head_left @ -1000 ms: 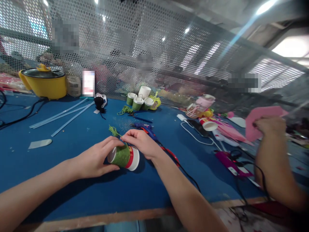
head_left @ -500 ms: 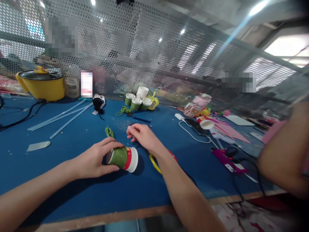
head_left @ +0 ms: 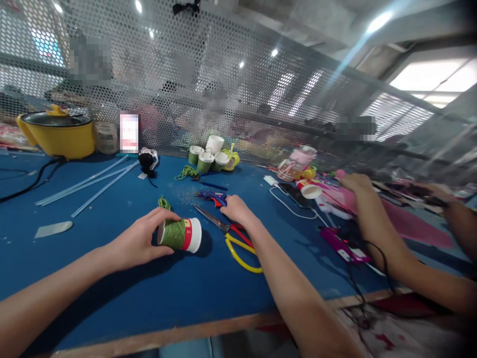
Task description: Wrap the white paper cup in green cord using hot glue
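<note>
My left hand (head_left: 151,233) is closed round a paper cup (head_left: 179,233) lying on its side, its wall wound with green yarn and a red band and white rim showing. A small tangle of green yarn (head_left: 164,203) lies just beyond the cup. My right hand (head_left: 240,211) is wrapped round the back of a blue glue gun (head_left: 215,197) with an orange trigger, low over the table; my fingers partly cover it. Between cup and right forearm lie open scissors (head_left: 227,231) with red and yellow handles, partly hidden under my forearm.
Several yarn-wrapped cups (head_left: 205,161) stand at the back by the mesh panel. Clear glue sticks (head_left: 100,186) and a yellow pot (head_left: 59,134) are left. On the right are a purple power strip (head_left: 339,243), cables, a phone (head_left: 294,194) and a co-worker's arm (head_left: 380,233).
My right hand has moved right and closed on the glue gun, leaving the scissors more exposed. My left hand still holds the cup. The co-worker's arm has reached forward over pink sheets.
</note>
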Tool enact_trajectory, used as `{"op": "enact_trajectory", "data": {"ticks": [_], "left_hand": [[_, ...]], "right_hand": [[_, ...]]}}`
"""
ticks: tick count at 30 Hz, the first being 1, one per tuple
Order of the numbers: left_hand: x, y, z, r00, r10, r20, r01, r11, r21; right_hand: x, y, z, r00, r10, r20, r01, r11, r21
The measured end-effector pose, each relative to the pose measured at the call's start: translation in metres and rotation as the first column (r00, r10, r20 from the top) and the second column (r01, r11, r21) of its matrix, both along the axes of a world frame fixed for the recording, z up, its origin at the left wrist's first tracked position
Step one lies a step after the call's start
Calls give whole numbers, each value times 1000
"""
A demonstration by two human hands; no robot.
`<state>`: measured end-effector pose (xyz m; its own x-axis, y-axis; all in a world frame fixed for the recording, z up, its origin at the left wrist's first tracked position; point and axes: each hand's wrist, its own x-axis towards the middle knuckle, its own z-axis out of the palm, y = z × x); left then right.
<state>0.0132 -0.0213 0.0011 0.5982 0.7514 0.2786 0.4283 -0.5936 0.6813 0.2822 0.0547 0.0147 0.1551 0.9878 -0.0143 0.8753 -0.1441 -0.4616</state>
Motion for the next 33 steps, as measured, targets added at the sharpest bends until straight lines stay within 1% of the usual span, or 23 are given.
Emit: {"op": "enact_trajectory", "data": {"ticks": [3, 7, 10, 12, 16, 19, 22, 26, 33], "left_hand": [[-2, 1, 0, 1000, -25, 8, 25, 1000, -12], [-2, 2, 0, 999, -33, 30, 33, 999, -13], [-3, 3, 0, 998, -12, 60, 14, 999, -38], [-3, 3, -1, 997, -13, 77, 17, 999, -49], [-5, 4, 0, 997, 0, 76, 3, 999, -40], [-6, 7, 1, 997, 40, 66, -35, 997, -70], [-7, 9, 0, 994, 70, 88, -59, 992, -116], [-9, 10, -2, 991, 73, 116, -58, 990, -130], [-9, 9, 1, 990, 59, 126, -42, 990, -132]], "right_hand": [[1, -2, -2, 999, -15, -49, 16, 1000, 20], [0, -18, 9, 980, 21, -200, -11, 999, 49], [-5, -36, 23, 938, 111, -329, -98, 994, 56], [-10, -48, 31, 867, 180, -465, -191, 981, 24], [-19, -65, 39, 797, 249, -551, -305, 952, -11], [-24, -75, 43, 779, 282, -560, -363, 931, -35], [-28, -83, 47, 814, 288, -505, -359, 932, -47], [-32, -89, 50, 868, 293, -402, -343, 937, -58], [-36, -91, 52, 890, 292, -349, -337, 939, -74]]}}
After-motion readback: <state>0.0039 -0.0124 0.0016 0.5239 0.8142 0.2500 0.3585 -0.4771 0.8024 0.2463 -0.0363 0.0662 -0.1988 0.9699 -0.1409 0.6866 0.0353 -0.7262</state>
